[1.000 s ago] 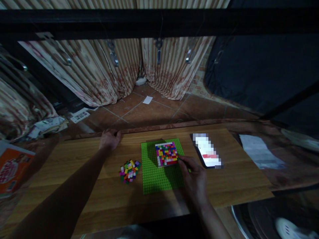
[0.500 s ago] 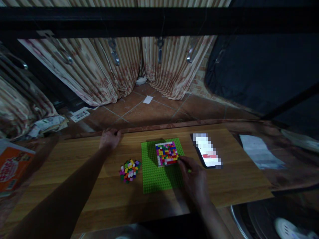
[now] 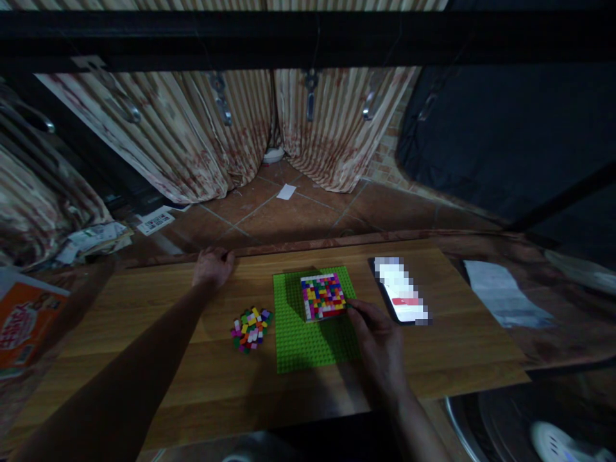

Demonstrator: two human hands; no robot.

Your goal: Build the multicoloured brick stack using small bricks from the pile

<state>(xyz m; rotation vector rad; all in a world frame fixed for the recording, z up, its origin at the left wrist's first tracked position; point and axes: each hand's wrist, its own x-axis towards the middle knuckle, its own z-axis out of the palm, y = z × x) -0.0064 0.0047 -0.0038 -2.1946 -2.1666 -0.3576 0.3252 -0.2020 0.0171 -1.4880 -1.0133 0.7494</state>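
Note:
A green baseplate (image 3: 308, 343) lies on the wooden table (image 3: 457, 359), and a square block of small coloured bricks (image 3: 323, 296) is built on its far half. My right hand (image 3: 378, 346) rests at the plate's right edge, fingers pinched together at the near right corner of the brick block. What the fingertips hold is too small to make out. My left hand (image 3: 212, 266) curls over the table's far edge, left of the plate. A loose pile of coloured bricks (image 3: 251, 328) lies between my two arms.
A lit phone (image 3: 401, 298) lies right of the baseplate, and a sheet of paper (image 3: 500, 292) farther right. An orange box (image 3: 22, 324) sits at the far left. Curtains hang behind, over a tiled floor with scattered papers.
My right hand has shifted slightly to the right along the baseplate's edge. My left hand and the bricks have not moved.

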